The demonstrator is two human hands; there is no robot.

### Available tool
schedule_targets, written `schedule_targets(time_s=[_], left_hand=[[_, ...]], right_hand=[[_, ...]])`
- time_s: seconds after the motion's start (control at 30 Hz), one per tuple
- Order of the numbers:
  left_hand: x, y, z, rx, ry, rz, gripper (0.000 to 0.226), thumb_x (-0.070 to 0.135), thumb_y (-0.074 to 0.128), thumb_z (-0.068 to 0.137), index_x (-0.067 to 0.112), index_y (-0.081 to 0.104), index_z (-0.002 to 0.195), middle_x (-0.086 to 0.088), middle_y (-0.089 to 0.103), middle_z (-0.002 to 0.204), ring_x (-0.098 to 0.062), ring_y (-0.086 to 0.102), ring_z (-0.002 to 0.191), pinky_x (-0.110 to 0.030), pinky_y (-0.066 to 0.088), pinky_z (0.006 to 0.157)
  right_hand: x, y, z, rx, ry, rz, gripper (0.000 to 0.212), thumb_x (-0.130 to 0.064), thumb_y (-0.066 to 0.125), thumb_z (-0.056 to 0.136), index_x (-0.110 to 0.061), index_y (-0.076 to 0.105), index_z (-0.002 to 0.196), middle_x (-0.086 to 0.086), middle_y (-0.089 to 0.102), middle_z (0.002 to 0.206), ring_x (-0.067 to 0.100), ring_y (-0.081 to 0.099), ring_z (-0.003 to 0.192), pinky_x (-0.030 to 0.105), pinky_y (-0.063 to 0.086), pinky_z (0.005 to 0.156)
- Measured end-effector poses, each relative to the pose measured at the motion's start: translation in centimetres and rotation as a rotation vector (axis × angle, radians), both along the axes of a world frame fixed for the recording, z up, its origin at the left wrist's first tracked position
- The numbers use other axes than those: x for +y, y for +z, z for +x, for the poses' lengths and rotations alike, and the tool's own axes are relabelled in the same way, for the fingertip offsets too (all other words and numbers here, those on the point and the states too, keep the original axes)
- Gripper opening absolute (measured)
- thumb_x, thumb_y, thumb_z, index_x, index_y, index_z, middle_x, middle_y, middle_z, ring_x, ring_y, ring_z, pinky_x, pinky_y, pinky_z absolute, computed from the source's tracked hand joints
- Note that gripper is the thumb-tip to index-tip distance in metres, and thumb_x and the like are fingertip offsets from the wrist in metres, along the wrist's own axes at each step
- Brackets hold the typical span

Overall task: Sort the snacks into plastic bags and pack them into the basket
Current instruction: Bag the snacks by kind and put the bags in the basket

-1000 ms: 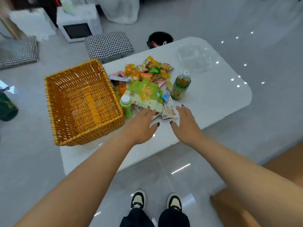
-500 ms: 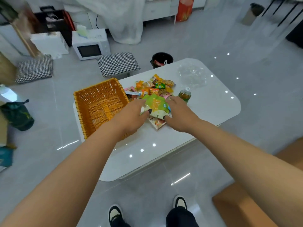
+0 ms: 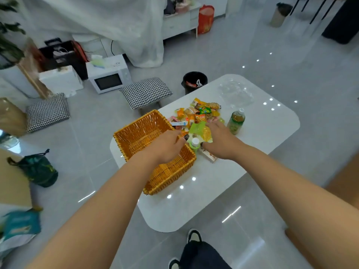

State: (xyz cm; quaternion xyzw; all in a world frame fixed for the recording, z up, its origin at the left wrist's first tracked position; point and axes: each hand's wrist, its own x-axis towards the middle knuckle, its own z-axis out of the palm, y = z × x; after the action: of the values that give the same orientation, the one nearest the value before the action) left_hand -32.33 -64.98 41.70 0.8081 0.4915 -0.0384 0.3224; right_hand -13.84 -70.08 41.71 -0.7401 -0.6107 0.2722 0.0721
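A woven orange basket (image 3: 139, 133) stands on the left part of the white table (image 3: 272, 136). To its right lies a pile of colourful snack packets (image 3: 202, 111). At the pile's near end is a green snack packet (image 3: 201, 131). My left hand (image 3: 167, 146) reaches over the basket's right rim and grips the packet's left edge. My right hand (image 3: 219, 142) pinches its right side, fingers on top, thumb below. A small green bottle (image 3: 194, 143) with a white cap stands between my hands. Clear plastic bags (image 3: 236, 92) lie at the table's far end.
A tea bottle (image 3: 235, 121) stands upright right of the pile. A flat snack box (image 3: 208, 157) lies under my right wrist. A black bin (image 3: 194, 81) sits on the floor behind the table, a checkered stool (image 3: 146, 92) beside it. My feet are at the table's near edge.
Both hands moved forward from the table's near edge onto the green packet and closed on it. My head rose, so the view now takes in more of the room.
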Motion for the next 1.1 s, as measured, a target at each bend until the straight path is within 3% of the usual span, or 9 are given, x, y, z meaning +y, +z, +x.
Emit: schedule_targets(time_s=[0.17,0.43,0.63,0.73,0.87,1.0,1.1], left_hand=[[2.9,1.4,-1.3,0.001,-0.011,0.009,0.051,0.037,0.034,0.106,0.015,0.032,0.151,-0.007,0.035,0.156,-0.024,0.033,0.142,-0.033,0.028,0.112],[7.7,1.3,-5.7,0.045,-0.069,0.017,0.051,0.041,0.035,0.104,0.015,0.035,0.148,-0.008,0.041,0.151,-0.024,0.041,0.135,-0.034,0.034,0.108],[13.2,-0.1,-12.2,0.017,-0.145,0.019,0.055,0.04,0.036,0.104,0.014,0.031,0.152,-0.007,0.034,0.156,-0.022,0.032,0.143,-0.032,0.026,0.114],[16.3,-1.3,-16.7,0.012,-0.202,-0.005,0.053,0.039,0.037,0.104,0.014,0.032,0.151,-0.006,0.035,0.155,-0.022,0.032,0.143,-0.033,0.025,0.115],[20.7,-2.5,-22.7,-0.023,-0.189,-0.085,0.051,0.045,0.037,0.101,0.019,0.043,0.145,-0.006,0.047,0.147,-0.026,0.043,0.136,-0.044,0.036,0.112],[24.5,-2.8,-26.9,-0.028,-0.203,-0.078,0.046,0.033,0.039,0.105,0.013,0.039,0.147,-0.005,0.042,0.15,-0.021,0.038,0.138,-0.028,0.029,0.109],[27.5,-4.2,-28.8,-0.024,-0.21,-0.086,0.052,0.04,0.039,0.104,0.017,0.035,0.15,-0.004,0.037,0.155,-0.019,0.033,0.141,-0.03,0.026,0.113]], right_hand=[[3.2,1.5,-1.0,-0.01,-0.001,0.0,0.075,-0.027,0.058,0.091,-0.011,0.018,0.152,0.01,0.007,0.16,0.032,0.02,0.144,0.043,0.031,0.112],[7.6,2.5,-5.2,-0.039,-0.013,-0.018,0.08,-0.029,0.059,0.091,-0.013,0.011,0.153,0.011,0.004,0.16,0.033,0.015,0.146,0.046,0.026,0.115],[12.4,0.3,-13.2,0.004,-0.124,0.045,0.09,-0.03,0.061,0.089,-0.015,0.001,0.154,0.011,0.002,0.16,0.03,0.004,0.148,0.045,0.019,0.116],[15.0,-1.7,-18.2,-0.024,-0.202,0.013,0.091,-0.035,0.063,0.089,-0.017,0.001,0.154,0.01,-0.008,0.161,0.032,-0.004,0.148,0.046,0.016,0.116],[18.0,-3.7,-25.0,-0.009,-0.319,0.003,0.089,-0.036,0.064,0.089,-0.019,0.005,0.154,0.008,-0.016,0.159,0.035,-0.008,0.147,0.048,0.016,0.116],[20.6,-5.2,-29.8,0.037,-0.344,-0.08,0.09,-0.035,0.063,0.09,-0.019,0.002,0.154,0.006,-0.021,0.159,0.032,-0.012,0.147,0.046,0.016,0.117],[23.1,-6.1,-31.5,0.038,-0.359,-0.093,0.089,-0.034,0.062,0.09,-0.019,0.003,0.154,0.007,-0.02,0.159,0.033,-0.012,0.147,0.046,0.016,0.116]])
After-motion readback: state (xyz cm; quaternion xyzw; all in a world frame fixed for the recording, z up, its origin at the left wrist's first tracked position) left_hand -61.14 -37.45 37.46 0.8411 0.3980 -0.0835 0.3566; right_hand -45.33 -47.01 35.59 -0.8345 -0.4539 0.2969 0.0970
